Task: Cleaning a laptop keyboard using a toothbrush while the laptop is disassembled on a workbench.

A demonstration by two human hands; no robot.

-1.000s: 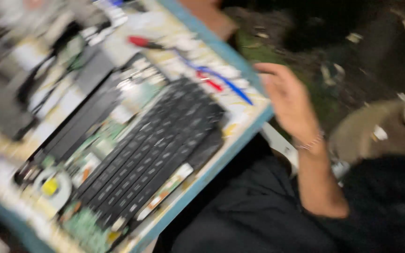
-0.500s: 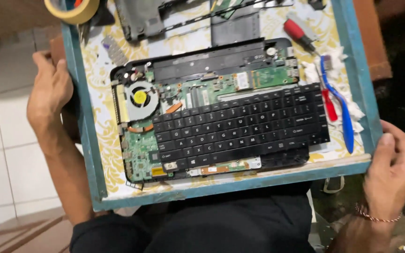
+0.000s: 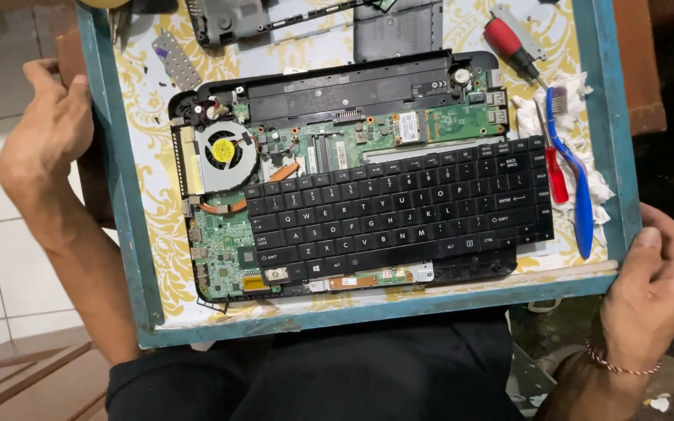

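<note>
Right hand (image 3: 653, 292) is curled around the near right corner of the blue-framed tray (image 3: 610, 117), thumb over the rim and fingers hidden underneath, so I read it as gripping the frame. Left hand (image 3: 44, 144) sits at the far left edge of the same tray; its fingers are loosely bent against the outside of the frame, and I cannot tell how firmly it holds. Between my two hands the tray rests across my lap, its long axis running left to right.

On it lies the opened laptop base (image 3: 337, 156) with the fan (image 3: 226, 153) toward my left, and the loose black keyboard (image 3: 399, 214) lies slanted over the board, its long side roughly parallel to the tray's near rim. The keyboard's right end is close to my right hand, while its left end stays well apart from my left. A blue toothbrush (image 3: 579, 187) and a red screwdriver (image 3: 512, 43) lie on the tray just beyond my right hand.
</note>
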